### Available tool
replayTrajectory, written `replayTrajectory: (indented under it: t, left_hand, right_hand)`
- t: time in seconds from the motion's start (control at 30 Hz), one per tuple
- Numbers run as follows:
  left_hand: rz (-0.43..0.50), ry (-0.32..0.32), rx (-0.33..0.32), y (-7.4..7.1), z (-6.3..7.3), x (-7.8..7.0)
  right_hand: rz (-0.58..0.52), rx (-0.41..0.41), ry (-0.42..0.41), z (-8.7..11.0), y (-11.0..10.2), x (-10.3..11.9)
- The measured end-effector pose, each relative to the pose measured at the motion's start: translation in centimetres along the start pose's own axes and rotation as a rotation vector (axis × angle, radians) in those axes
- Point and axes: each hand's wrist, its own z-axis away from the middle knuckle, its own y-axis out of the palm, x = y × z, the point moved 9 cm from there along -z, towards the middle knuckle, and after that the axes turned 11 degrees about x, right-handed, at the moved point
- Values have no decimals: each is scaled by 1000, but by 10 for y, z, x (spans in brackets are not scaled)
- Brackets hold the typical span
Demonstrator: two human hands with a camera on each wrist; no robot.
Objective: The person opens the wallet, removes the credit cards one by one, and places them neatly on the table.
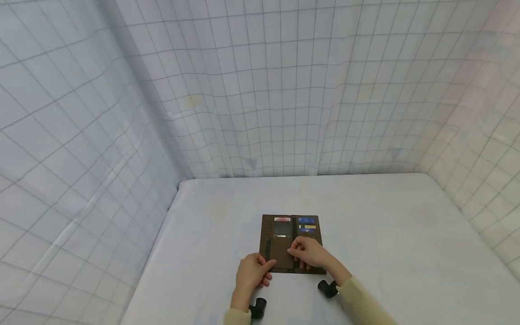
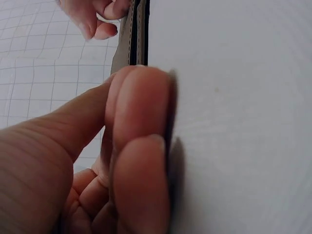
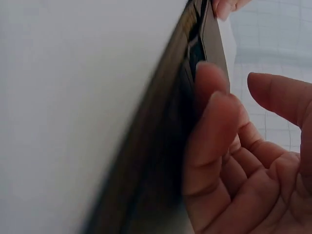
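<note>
A brown long wallet (image 1: 281, 258) lies unfolded on the white table, its two halves side by side. Cards show in its slots: a red-and-white card (image 1: 282, 219) on the left half, blue cards (image 1: 306, 220) on the right. My left hand (image 1: 250, 271) pinches the lower left edge, thumb on top and fingers at the edge. Over the fold, my right hand (image 1: 312, 253) has its loosely bent fingertips against the wallet. In the right wrist view the thumb (image 3: 278, 95) stands apart from those fingers, and the wallet's layered edge (image 3: 146, 131) runs beside them.
The white table (image 1: 378, 225) spreads around the wallet. Grid-patterned white curtains (image 1: 260, 90) hang behind it and along both sides. A small black device (image 1: 257, 308) sits at my left wrist, and another black device (image 1: 327, 289) at my right.
</note>
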Motion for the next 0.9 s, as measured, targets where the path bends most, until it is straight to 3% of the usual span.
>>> replayTrajectory:
  t: [0.27,0.43,0.67,0.9]
  left_hand:
    - [7,6,6,1,0,-2]
    - [4,15,2,-1,1,-2]
    - [15,3,12,4,2,1]
    - [-11,11,6,1,-2,1]
  right_hand:
    - [119,-124,45,-32,-41,-4]
    - [65,-189,60,-51,-57,-8]
    - [-45,-237,160,-60,-63,-27]
    - [-37,-263,201,-65,-67,-26]
